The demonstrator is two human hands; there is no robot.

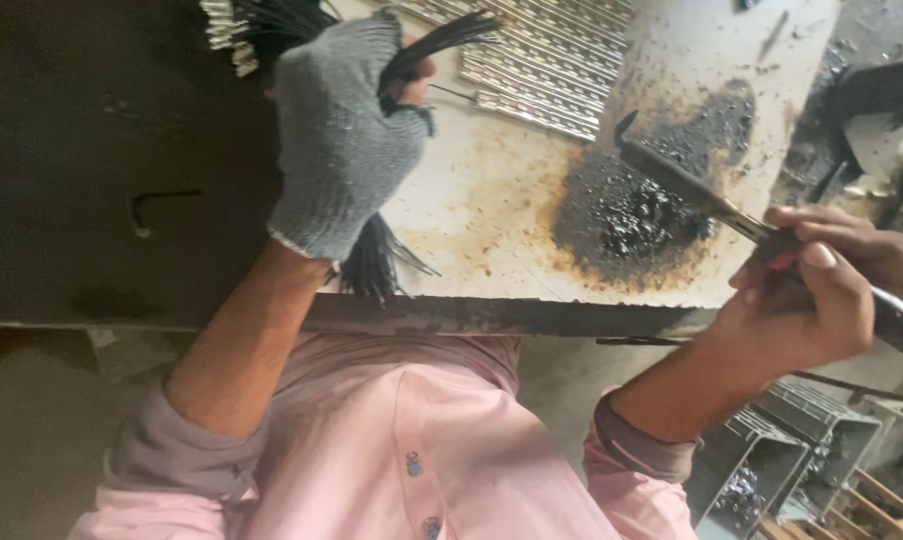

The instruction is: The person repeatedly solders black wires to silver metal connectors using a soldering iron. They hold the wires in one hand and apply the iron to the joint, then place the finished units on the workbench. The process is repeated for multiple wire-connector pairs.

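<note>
One bundle, one brush, two hands.
Your gloved left hand (347, 135) grips the black wire bundle (382, 255); your bare right hand (822, 290) pinches the brush (692, 185) over black paste (632, 215).

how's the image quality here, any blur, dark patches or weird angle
Head view: it reads upside down, the pink shirt at the bottom; soft all over, with motion blur on the right hand and its brush; the gloved left hand gripping the black bundle is a bit sharper; the left side sinks into shadow, while the white board is evenly lit, without hard glare.
</note>
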